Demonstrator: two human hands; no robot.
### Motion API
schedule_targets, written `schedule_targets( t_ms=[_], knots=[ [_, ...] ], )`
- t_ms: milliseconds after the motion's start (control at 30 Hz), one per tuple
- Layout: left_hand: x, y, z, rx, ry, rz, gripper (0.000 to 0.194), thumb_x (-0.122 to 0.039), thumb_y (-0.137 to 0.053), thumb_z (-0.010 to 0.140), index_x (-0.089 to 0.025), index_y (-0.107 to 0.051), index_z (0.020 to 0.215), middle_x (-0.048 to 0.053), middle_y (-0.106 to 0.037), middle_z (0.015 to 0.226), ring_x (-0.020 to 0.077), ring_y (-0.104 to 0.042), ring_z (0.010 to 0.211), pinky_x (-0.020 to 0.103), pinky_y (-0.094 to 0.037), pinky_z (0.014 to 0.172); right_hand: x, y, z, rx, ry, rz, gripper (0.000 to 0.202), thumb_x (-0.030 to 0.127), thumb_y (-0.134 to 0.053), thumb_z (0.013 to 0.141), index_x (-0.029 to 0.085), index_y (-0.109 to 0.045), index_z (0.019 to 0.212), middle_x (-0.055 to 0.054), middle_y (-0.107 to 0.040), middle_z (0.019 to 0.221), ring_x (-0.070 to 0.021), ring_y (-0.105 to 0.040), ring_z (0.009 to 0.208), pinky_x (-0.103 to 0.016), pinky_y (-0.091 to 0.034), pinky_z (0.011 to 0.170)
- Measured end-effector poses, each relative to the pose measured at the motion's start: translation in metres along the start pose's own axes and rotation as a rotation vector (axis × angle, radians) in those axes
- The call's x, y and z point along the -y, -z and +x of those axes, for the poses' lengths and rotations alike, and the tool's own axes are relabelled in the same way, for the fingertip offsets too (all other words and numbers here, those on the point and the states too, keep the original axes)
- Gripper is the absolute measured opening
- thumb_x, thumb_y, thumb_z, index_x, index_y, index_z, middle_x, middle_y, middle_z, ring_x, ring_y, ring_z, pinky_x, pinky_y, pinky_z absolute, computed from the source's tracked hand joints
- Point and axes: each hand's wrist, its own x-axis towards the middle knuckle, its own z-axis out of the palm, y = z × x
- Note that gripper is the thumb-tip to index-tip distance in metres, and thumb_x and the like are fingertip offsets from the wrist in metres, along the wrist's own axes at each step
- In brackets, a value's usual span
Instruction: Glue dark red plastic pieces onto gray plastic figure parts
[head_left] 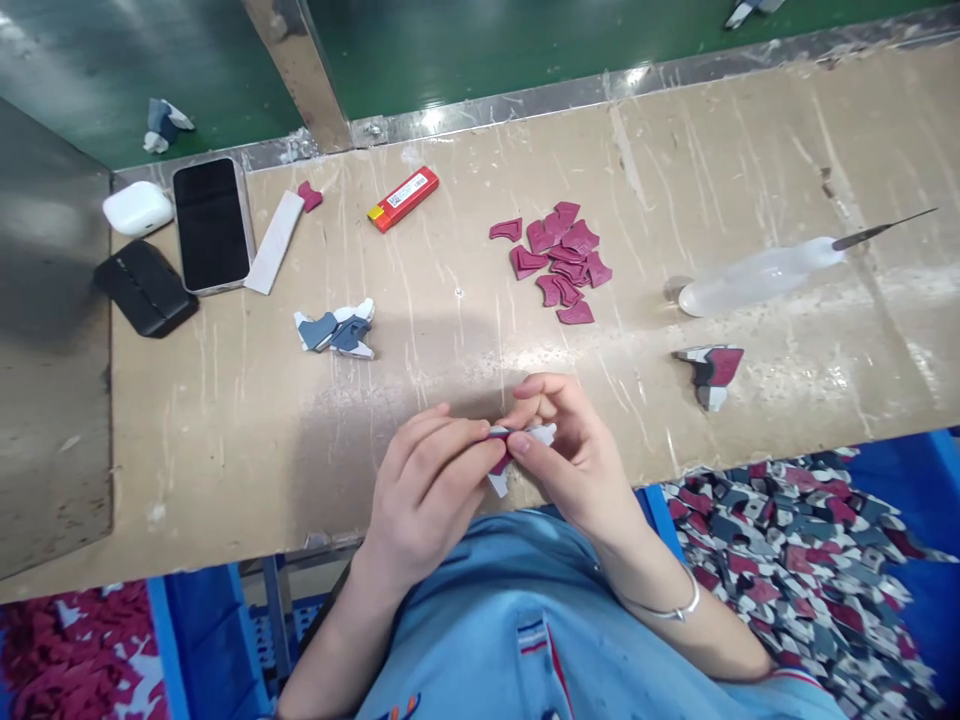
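My left hand (435, 480) and my right hand (566, 450) meet near the bench's front edge. Between them they grip a small plastic part (498, 484) in white, grey and maroon. Fingers of both hands are closed on it and cover much of its middle. Beyond the hands lies a loose pile of maroon pieces (574, 245). To the left rest grey-and-white parts (337, 330), touching one another. A part with a maroon face (716, 370) lies by itself to the right.
A translucent squeeze bottle with a thin needle tip (757, 280) lies at right. Toward the left are a red lighter (405, 198), a phone (214, 225), a white case (138, 208) and a black box (146, 288). Blue bins hold maroon pieces (82, 650) and mixed parts (802, 570).
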Motion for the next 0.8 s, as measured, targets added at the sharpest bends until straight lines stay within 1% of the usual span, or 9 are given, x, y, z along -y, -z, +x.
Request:
schedule_targets(
  t_ms=[100, 200, 300, 400, 533, 600, 667, 733, 800],
  knots=[
    [-0.002, -0.001, 0.0, 0.023, 0.034, 0.004, 0.042, -0.009, -0.079, 0.095, -0.033, -0.076, 0.129, 0.002, -0.086, 0.108, 0.0231, -0.082, 0.095, 0.041, -0.068, 0.101, 0.003, 0.004, -0.002, 0.039, -0.005, -0.065, 0.032, 0.053, -0.078, 0.101, 0.029, -0.067, 0.118, 0.003, -0.073, 0.088, -0.0132, -0.071, 0.068, -0.024, -0.061, 0.06],
    [-0.003, 0.002, 0.0, 0.007, 0.148, -0.107, 0.041, -0.018, -0.085, 0.094, -0.033, -0.077, 0.131, 0.001, -0.088, 0.109, 0.023, -0.082, 0.093, 0.041, -0.067, 0.1, 0.006, 0.01, -0.003, 0.093, 0.132, -0.152, 0.033, 0.056, -0.082, 0.098, 0.028, -0.074, 0.112, -0.002, -0.077, 0.095, -0.0177, -0.076, 0.081, -0.03, -0.066, 0.071],
    [0.0, 0.004, -0.001, -0.007, 0.144, -0.171, 0.044, -0.02, -0.087, 0.093, -0.035, -0.078, 0.134, 0.0, -0.089, 0.109, 0.0218, -0.082, 0.092, 0.039, -0.065, 0.099, 0.006, 0.014, -0.002, 0.113, 0.304, -0.247, 0.024, 0.047, -0.087, 0.095, 0.028, -0.079, 0.106, -0.004, -0.081, 0.1, -0.0221, -0.08, 0.094, -0.035, -0.069, 0.082],
    [0.002, 0.004, 0.003, 0.023, 0.106, -0.204, 0.043, -0.022, -0.091, 0.089, -0.034, -0.08, 0.129, 0.0, -0.089, 0.103, 0.0221, -0.082, 0.087, 0.039, -0.065, 0.095, 0.006, 0.014, 0.001, 0.157, 0.43, -0.288, 0.011, 0.035, -0.084, 0.099, 0.028, -0.079, 0.105, -0.004, -0.084, 0.099, -0.0229, -0.083, 0.092, -0.037, -0.071, 0.081],
    [-0.002, 0.008, 0.017, 0.191, 0.117, -0.219, 0.026, -0.024, -0.085, 0.094, -0.03, -0.079, 0.119, 0.003, -0.088, 0.098, 0.0231, -0.083, 0.084, 0.036, -0.068, 0.089, 0.01, 0.021, 0.002, 0.194, 0.648, -0.506, 0.017, 0.024, -0.069, 0.105, 0.027, -0.075, 0.12, -0.005, -0.085, 0.095, -0.0245, -0.083, 0.084, -0.04, -0.072, 0.075],
    [0.0, 0.016, 0.025, 0.287, 0.151, -0.134, 0.028, -0.03, -0.083, 0.096, -0.03, -0.076, 0.124, 0.006, -0.088, 0.108, 0.0264, -0.085, 0.095, 0.036, -0.069, 0.088, 0.014, 0.037, 0.002, 0.129, 0.749, -0.628, 0.026, 0.019, -0.066, 0.102, 0.028, -0.073, 0.126, -0.006, -0.086, 0.097, -0.026, -0.083, 0.085, -0.042, -0.071, 0.075],
    [0.007, 0.028, 0.034, 0.303, 0.163, -0.006, 0.038, -0.041, -0.081, 0.097, -0.032, -0.072, 0.134, 0.008, -0.086, 0.119, 0.0306, -0.085, 0.104, 0.04, -0.071, 0.089, 0.018, 0.064, 0.002, -0.043, 0.824, -0.746, 0.027, 0.018, -0.072, 0.097, 0.029, -0.074, 0.122, -0.005, -0.086, 0.096, -0.0271, -0.083, 0.084, -0.044, -0.07, 0.074],
    [0.021, 0.042, 0.045, 0.307, 0.143, 0.107, 0.041, -0.048, -0.077, 0.099, -0.033, -0.07, 0.137, 0.009, -0.086, 0.122, 0.033, -0.085, 0.104, 0.043, -0.071, 0.088, 0.022, 0.098, 0.0, -0.245, 0.85, -0.916, 0.021, 0.02, -0.081, 0.093, 0.029, -0.075, 0.111, -0.004, -0.084, 0.092, -0.0279, -0.082, 0.084, -0.045, -0.068, 0.076],
    [0.036, 0.054, 0.06, 0.344, 0.114, 0.182, 0.034, -0.047, -0.073, 0.101, -0.032, -0.073, 0.131, 0.008, -0.087, 0.116, 0.0325, -0.086, 0.098, 0.041, -0.071, 0.082, 0.022, 0.131, -0.002, -0.345, 0.812, -1.143, 0.013, 0.026, -0.082, 0.094, 0.028, -0.075, 0.105, -0.005, -0.084, 0.093, -0.0299, -0.082, 0.091, -0.048, -0.066, 0.083]
  ],
)
